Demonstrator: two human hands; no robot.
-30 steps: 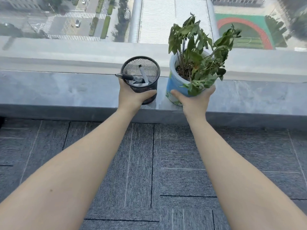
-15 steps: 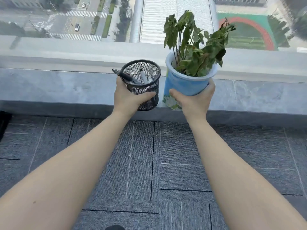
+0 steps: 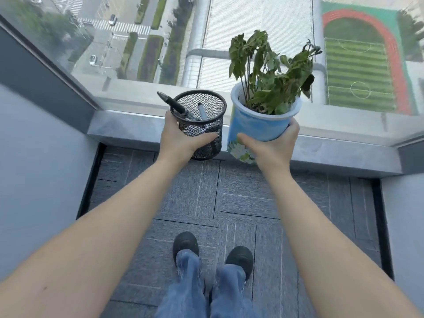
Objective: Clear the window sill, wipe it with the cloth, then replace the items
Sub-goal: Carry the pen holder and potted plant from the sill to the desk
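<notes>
The long grey stone window sill (image 3: pixel 128 126), which runs across the middle of the frame, now lies bare along all the length that shows. A second ago both items stood on it, or just above it; since then both have come up and back toward the person, and now hang over the sill's front edge and the grey carpet-tiled floor (image 3: pixel 241 203). The view has also dropped, so two black shoes (image 3: pixel 185 244) and blue jeans show at the bottom centre. I judge the clearing step as good as done: the items need a place to rest, and then the wiping can begin. No cloth is in view.

The blue plastic flower pot with a white floral print low on its side (image 3: pixel 257 125) sits just right of centre, tilted slightly, its wilted green-leaved plant (image 3: pixel 270 72) reaching up against the glass. The right hand (image 3: pixel 273 148) is wrapped round its lower wall, thumb in front.

The black wire-mesh cylindrical pen holder (image 3: pixel 202 120) hangs just left of the pot, close beside it but apart. The left hand (image 3: pixel 181 140) clasps its side. Two dark marker pens (image 3: pixel 176 106) lean inside it
</notes>
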